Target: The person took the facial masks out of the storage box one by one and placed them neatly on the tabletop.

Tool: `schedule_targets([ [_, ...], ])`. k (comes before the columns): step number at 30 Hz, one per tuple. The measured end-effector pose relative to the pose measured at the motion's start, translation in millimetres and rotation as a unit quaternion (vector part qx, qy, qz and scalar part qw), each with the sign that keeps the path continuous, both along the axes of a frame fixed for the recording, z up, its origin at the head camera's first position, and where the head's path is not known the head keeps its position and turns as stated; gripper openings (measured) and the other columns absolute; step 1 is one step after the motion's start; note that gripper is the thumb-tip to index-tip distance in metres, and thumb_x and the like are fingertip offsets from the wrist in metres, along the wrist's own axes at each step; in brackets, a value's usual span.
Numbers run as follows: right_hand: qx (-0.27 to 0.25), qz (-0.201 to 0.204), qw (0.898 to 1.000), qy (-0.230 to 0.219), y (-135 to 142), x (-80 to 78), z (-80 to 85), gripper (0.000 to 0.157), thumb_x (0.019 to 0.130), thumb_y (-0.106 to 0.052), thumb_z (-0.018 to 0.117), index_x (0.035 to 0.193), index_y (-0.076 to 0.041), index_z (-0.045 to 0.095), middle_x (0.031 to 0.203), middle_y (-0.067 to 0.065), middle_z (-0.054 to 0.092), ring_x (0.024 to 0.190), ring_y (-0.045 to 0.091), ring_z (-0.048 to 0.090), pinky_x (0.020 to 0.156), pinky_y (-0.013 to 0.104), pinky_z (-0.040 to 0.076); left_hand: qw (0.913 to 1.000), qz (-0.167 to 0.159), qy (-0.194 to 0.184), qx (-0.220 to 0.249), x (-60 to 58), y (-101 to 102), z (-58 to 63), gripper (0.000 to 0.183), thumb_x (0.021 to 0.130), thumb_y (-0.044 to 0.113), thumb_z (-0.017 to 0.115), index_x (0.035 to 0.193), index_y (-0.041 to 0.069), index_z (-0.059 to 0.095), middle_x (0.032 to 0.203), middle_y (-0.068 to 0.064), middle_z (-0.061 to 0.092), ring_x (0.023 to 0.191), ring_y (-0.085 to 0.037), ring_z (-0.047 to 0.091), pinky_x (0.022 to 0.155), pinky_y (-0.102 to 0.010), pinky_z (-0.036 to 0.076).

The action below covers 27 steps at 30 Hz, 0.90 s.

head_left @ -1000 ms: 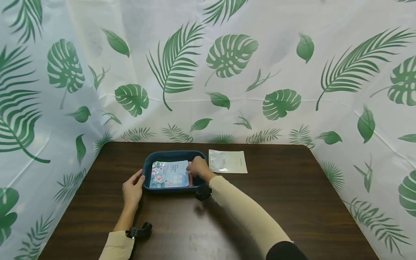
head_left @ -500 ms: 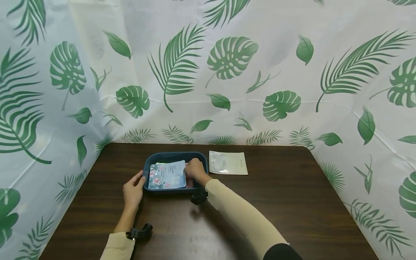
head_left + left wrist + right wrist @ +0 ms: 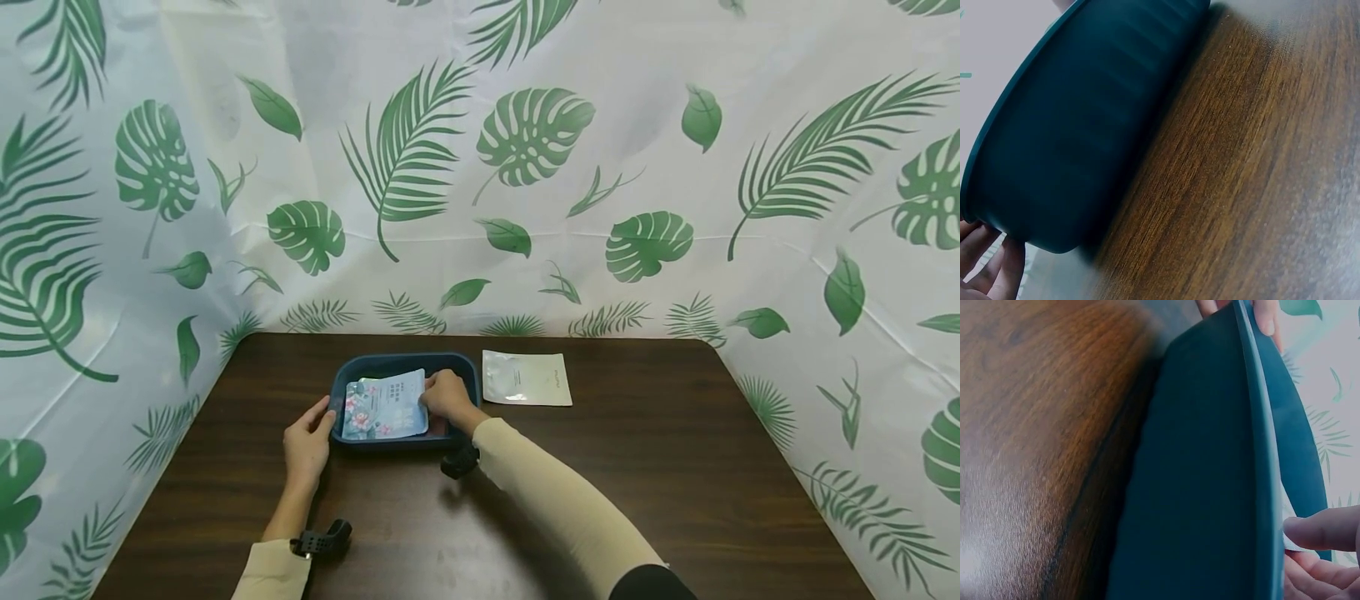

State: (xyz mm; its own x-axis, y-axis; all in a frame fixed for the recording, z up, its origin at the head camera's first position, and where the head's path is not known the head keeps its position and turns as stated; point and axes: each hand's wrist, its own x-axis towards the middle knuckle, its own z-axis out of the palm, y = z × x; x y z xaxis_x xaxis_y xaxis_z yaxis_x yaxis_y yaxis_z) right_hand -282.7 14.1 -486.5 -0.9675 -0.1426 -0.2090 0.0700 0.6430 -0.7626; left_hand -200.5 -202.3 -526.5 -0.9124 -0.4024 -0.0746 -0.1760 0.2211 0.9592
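Note:
A dark blue plastic basin stands on the table. My left hand grips its left end, thumb over the rim and fingers against the outer wall. The left wrist view shows the basin's side with the fingertips at its lower corner. Inside lies a light-blue face mask packet with pink flowers and printed characters. My right hand reaches into the basin and pinches the packet's right edge, which is tilted up. In the right wrist view the thumb presses on a pale packet corner behind the rim.
Under the blue packet a pinkish one shows at the right, and a yellow-green edge peeks out behind. Right of the basin, a cream and silver packet lies flat on the dark wooden table. A leaf-print curtain hangs behind.
My right hand has shifted slightly left with the light-blue packet, whose right edge has risen, uncovering more of what lies beneath. My left hand has stayed on the basin.

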Motion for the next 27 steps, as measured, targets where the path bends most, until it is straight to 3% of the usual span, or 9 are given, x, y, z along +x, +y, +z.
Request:
schedule_targets([
  [8,-0.05,-0.033,0.998,-0.017,-2.5,-0.1,-1.7,0.023,0.079,0.004,0.071,0.102,0.008,0.069,0.098,0.017,0.07,0.082,0.02,0.063,0.07,0.033,0.058,1.0,0.0,0.001,-0.007,-0.5,-0.1,-1.4,0.039,0.101,0.016,0.052,0.138,0.005,0.054,0.146,-0.019,0.049,0.134,-0.03,0.043,0.112,-0.048,0.034],
  [17,-0.092,-0.057,0.993,-0.046,-2.3,-0.6,1.2,0.022,0.08,0.007,0.071,0.101,0.009,0.071,0.102,0.018,0.071,0.082,0.02,0.068,0.063,0.029,0.058,1.0,-0.002,0.002,-0.003,0.6,-1.8,-1.8,0.039,0.101,0.016,0.052,0.138,0.005,0.054,0.146,-0.018,0.049,0.137,-0.029,0.041,0.113,-0.048,0.033],
  [27,-0.092,-0.037,0.995,-0.019,6.4,-4.4,7.1,0.013,0.08,0.005,0.07,0.093,0.008,0.072,0.092,0.016,0.07,0.069,0.015,0.06,0.054,0.024,0.052,1.0,-0.002,0.006,-0.001,0.3,-1.5,-0.8,0.039,0.1,0.018,0.054,0.137,0.005,0.055,0.146,-0.017,0.049,0.138,-0.029,0.04,0.113,-0.046,0.034],
])
